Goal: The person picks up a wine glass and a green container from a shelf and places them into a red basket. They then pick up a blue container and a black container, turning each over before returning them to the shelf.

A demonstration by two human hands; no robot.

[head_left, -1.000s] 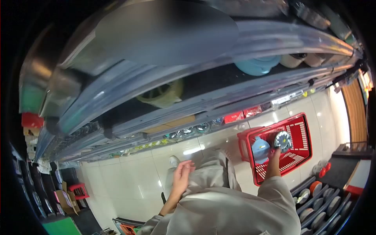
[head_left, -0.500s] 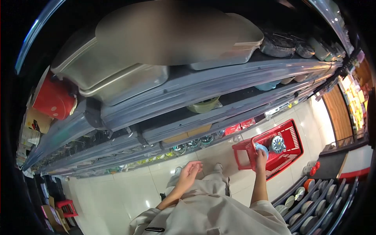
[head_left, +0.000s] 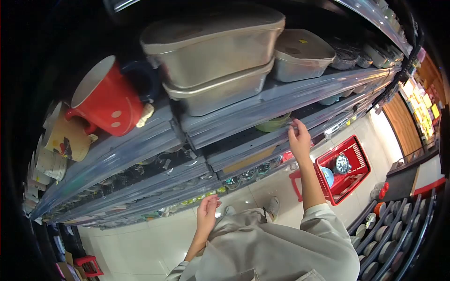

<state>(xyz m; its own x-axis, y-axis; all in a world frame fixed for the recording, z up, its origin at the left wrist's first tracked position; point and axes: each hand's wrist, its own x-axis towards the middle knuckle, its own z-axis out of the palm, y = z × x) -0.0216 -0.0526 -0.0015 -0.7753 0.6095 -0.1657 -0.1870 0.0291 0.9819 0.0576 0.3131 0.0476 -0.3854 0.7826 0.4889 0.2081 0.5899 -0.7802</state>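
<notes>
Bowl (head_left: 270, 125) sat on the shelf (head_left: 241, 150), the right hand (head_left: 300, 140) beside it.
Right arm (head_left: 311, 182) stretched forward, grip loosely spread, contact with the bowl unclear; the left hand (head_left: 206, 213) hung lower, its grip slack and loosely unfolded.

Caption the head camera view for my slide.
Right hand near a green bowl on a store shelf, left hand empty, red shopping basket on the tiled floor.

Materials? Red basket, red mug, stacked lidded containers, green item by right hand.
Red basket: likely plastic, semi-gloss; moulded-looking slotted walls.
Red mug: probably ceramic, smooth, glaze-like surface, pale inside.
Stacked containers: look metallic, satin grey sheen, perhaps stainless steel.
Green item by right hand: mostly hidden, material unclear.
</notes>
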